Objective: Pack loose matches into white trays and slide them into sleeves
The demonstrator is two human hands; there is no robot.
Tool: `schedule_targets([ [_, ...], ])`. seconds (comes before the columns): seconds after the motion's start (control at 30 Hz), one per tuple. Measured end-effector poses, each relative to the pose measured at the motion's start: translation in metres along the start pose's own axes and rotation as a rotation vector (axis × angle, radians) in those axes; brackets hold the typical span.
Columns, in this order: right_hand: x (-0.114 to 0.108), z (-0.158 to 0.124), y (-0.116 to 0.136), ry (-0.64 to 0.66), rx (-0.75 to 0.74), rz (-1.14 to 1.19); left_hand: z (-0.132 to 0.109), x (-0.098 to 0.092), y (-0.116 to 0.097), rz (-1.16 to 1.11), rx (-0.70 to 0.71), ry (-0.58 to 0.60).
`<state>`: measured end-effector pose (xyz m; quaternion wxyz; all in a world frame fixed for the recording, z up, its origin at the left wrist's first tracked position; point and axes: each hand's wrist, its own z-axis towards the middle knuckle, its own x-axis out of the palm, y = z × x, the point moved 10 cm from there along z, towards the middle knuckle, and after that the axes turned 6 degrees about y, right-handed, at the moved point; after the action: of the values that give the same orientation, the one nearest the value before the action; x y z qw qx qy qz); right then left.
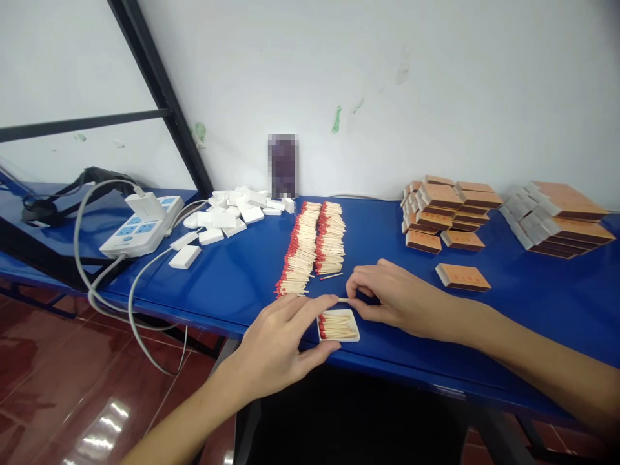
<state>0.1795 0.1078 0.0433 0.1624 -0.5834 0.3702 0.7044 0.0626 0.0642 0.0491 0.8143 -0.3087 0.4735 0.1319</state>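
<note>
My right hand (394, 297) pinches a single match (343, 299) between thumb and fingers, just above the far edge of a small white matchbox tray (358, 336). Red-headed matches (338, 326) lie inside that tray, their heads to the left. My left hand (281, 342) is curled around the tray's left side, thumb at the near edge and index finger by the far edge, its tip close to the pinched match. Beyond my hands, two long rows of loose matches (303, 248) lie side by side on the blue table (232, 278). One stray match (331, 276) lies by the right row.
White tray pieces (225, 221) are heaped at the back left, near a power strip (140, 226) with cables hanging over the edge. Orange matchboxes (438, 196) are stacked at the back right, with another stack (571, 200) farther right. A single matchbox (464, 277) lies beyond my right forearm.
</note>
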Motion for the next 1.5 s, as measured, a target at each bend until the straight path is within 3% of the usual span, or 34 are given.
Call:
schedule_targets([
  [0.33,-0.002,-0.003,-0.002,-0.027,0.009,-0.062,-0.001,0.000,0.001,-0.006,-0.010,0.010],
  [0.47,-0.012,-0.003,0.010,-0.081,-0.024,0.019,-0.002,0.000,0.004,-0.021,-0.034,0.003],
  [0.67,-0.002,-0.001,0.032,-0.036,-0.092,0.146,-0.002,0.001,-0.001,0.036,0.029,-0.007],
  [0.97,-0.007,-0.003,0.027,-0.092,-0.069,0.159,0.000,-0.002,-0.003,-0.002,0.079,-0.023],
  [1.2,-0.013,-0.004,0.004,-0.263,-0.012,-0.031,0.000,-0.001,-0.002,-0.001,0.067,-0.023],
  [1.5,-0.004,0.004,-0.009,-0.226,0.055,-0.104,0.001,-0.002,-0.006,0.012,0.082,-0.024],
])
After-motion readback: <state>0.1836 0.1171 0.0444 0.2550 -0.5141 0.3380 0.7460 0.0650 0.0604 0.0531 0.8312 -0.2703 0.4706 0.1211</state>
